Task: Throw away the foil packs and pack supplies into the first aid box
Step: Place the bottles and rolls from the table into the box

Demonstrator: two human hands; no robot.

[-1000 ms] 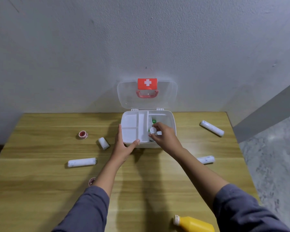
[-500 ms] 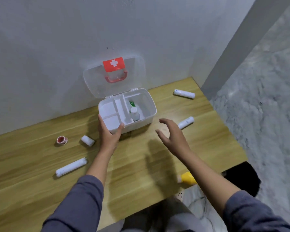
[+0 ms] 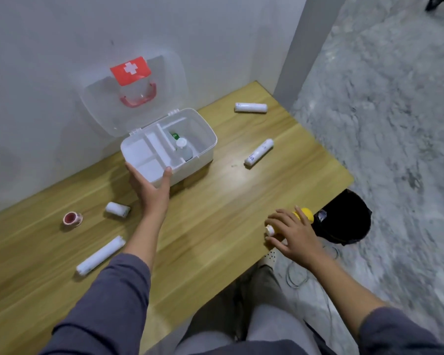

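Nearest us, our right hand [image 3: 290, 233] spreads its fingers over the yellow bottle [image 3: 304, 215] lying at the table's [image 3: 215, 226] near edge; they drape it but haven't closed yet, so we'd call that a grasp just forming. Beside it on the floor, a black bin [image 3: 344, 219] waits; we see no foil packs anywhere.

Mid-table, a long bandage roll [image 3: 100, 255], a short roll [image 3: 117, 209] and a red tape ring [image 3: 72, 218] lie loose. Our left hand [image 3: 150, 187] clamps the front corner of the first aid box [image 3: 169, 149], thumb over the rim.

Inside, one clear bottle [image 3: 183, 149] stands in the big compartment; the tray sections look bare. Farther right, two more rolls [image 3: 259, 152] and [image 3: 251, 107] wait. By our reckoning, packing has barely begun.
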